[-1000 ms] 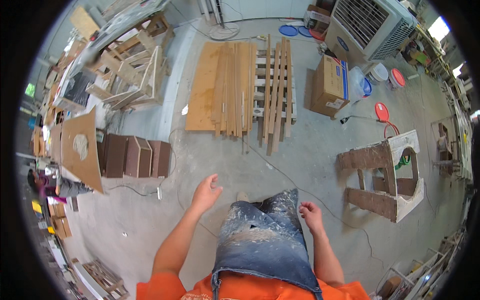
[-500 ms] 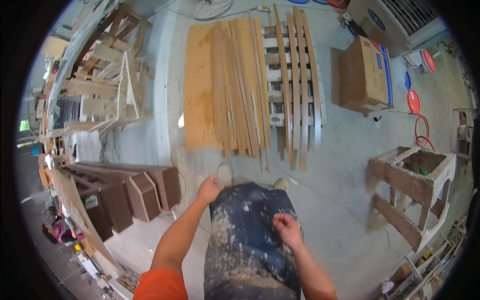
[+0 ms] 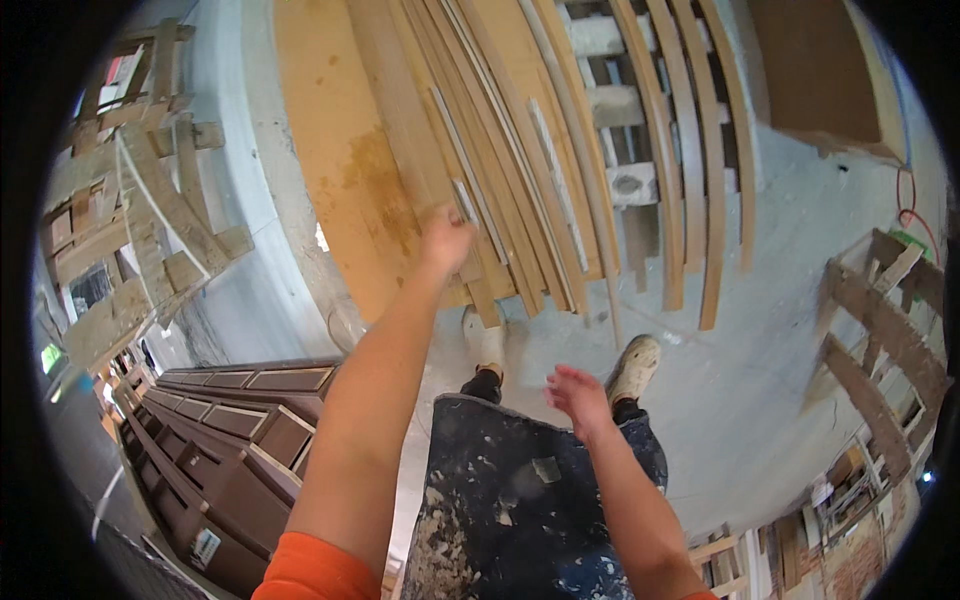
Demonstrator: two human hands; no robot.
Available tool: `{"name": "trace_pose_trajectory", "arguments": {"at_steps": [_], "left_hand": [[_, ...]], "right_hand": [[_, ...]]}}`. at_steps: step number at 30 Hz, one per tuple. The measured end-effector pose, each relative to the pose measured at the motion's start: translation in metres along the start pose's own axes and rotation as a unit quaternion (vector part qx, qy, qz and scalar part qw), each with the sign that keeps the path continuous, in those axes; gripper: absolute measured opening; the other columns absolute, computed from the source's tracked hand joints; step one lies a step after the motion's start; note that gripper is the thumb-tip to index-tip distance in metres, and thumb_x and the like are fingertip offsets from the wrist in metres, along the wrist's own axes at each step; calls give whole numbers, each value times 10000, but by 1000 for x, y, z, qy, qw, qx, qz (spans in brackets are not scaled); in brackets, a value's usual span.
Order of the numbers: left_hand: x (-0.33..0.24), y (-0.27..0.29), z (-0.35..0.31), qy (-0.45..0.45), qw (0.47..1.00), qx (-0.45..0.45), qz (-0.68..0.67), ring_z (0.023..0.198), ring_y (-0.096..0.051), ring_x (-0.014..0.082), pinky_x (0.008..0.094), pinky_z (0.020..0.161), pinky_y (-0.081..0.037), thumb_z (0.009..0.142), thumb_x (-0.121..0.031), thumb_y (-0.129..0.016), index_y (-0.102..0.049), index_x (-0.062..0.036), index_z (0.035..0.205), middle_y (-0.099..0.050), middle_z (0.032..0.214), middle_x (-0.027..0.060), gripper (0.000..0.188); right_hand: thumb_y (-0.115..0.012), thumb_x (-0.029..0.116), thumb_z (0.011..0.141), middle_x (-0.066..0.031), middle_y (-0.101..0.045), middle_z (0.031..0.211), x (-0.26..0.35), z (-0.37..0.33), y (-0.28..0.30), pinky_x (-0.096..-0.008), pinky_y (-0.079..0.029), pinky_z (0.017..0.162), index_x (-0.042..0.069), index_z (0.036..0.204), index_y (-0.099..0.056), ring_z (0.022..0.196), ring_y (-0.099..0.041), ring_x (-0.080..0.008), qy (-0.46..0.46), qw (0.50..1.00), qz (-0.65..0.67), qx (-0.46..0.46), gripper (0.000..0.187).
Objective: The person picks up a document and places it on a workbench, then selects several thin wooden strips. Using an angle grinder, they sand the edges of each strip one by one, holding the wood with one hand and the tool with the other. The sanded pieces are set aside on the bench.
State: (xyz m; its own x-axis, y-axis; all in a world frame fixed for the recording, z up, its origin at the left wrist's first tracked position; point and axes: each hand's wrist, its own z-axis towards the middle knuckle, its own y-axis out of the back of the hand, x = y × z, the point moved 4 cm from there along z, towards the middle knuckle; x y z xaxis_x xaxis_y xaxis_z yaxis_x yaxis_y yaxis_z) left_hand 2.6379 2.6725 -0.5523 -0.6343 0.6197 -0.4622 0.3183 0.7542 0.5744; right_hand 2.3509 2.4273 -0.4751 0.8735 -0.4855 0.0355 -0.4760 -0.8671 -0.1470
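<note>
My left hand (image 3: 447,241) is stretched forward over the wood strips (image 3: 510,170), its fingers curled closed and slightly blurred. Whatever it holds, if anything, is hidden; I cannot tell whether it touches the strip below. The long, narrow strips lie roughly side by side on a yellowish-brown board (image 3: 330,150), some with pale edges. In front of my apron (image 3: 540,470), which is dark and splattered with pale stains, my right hand (image 3: 580,398) hangs in the air. Its fingers are loosely extended and it holds nothing.
More strips (image 3: 665,170) lie across a pallet (image 3: 632,185) right of the board. A cardboard box (image 3: 825,80) stands at the far right, above a rough wooden stand (image 3: 880,320). Brown cabinet-like pieces (image 3: 235,430) lie at the left, wooden frames (image 3: 150,200) beyond them.
I have come closer to the board and strips, which now fill more of the view. My left hand has moved forward from beside the apron to over the strips. My right hand's fingers have straightened.
</note>
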Motion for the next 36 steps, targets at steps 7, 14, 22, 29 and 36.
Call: {"name": "trace_pose_trajectory", "arguments": {"at_steps": [7, 14, 22, 29, 36], "left_hand": [[-52, -6, 16, -114, 976, -68, 170, 1253, -589, 397, 456, 1048, -489, 892, -208, -713, -535, 8, 1404, -601, 1352, 241, 584], [-66, -31, 12, -47, 980, -102, 166, 1302, -543, 424, 463, 1080, -472, 922, -186, -688, -422, 67, 1471, -531, 1391, 277, 661], [-76, -31, 11, 24, 972, -98, 210, 1244, -578, 429, 475, 1047, -496, 935, -173, -680, -493, 56, 1382, -528, 1374, 266, 536], [-81, -41, 6, 12, 963, -117, 242, 1189, -614, 423, 483, 1007, -522, 928, -192, -703, -551, 32, 1300, -544, 1309, 247, 460], [-81, -45, 10, -20, 956, -112, 271, 1132, -638, 450, 504, 972, -543, 899, -192, -745, -538, 30, 1236, -548, 1285, 246, 454]], "right_hand": [[-653, 151, 990, -128, -612, 1238, 6, 108, -65, -413, -582, 866, 35, 1299, -556, 1033, -668, -311, -18, 969, 232, -80, 344], [-664, 150, 995, -123, -670, 1138, -3, 151, -75, -413, -586, 882, 40, 1161, -599, 1023, -686, -273, -40, 918, 393, -23, 209], [-667, 131, 978, -109, -699, 997, 9, 143, -59, -382, -585, 787, 42, 1083, -583, 862, -691, -241, -79, 902, 425, -21, 161], [-658, 133, 968, -112, -701, 988, 8, 149, -55, -380, -576, 759, 33, 1074, -576, 818, -676, -237, -117, 882, 455, 25, 167], [-662, 131, 965, -116, -706, 982, 6, 150, -45, -388, -578, 752, 50, 1060, -596, 819, -682, -240, -120, 862, 487, 67, 141]]}}
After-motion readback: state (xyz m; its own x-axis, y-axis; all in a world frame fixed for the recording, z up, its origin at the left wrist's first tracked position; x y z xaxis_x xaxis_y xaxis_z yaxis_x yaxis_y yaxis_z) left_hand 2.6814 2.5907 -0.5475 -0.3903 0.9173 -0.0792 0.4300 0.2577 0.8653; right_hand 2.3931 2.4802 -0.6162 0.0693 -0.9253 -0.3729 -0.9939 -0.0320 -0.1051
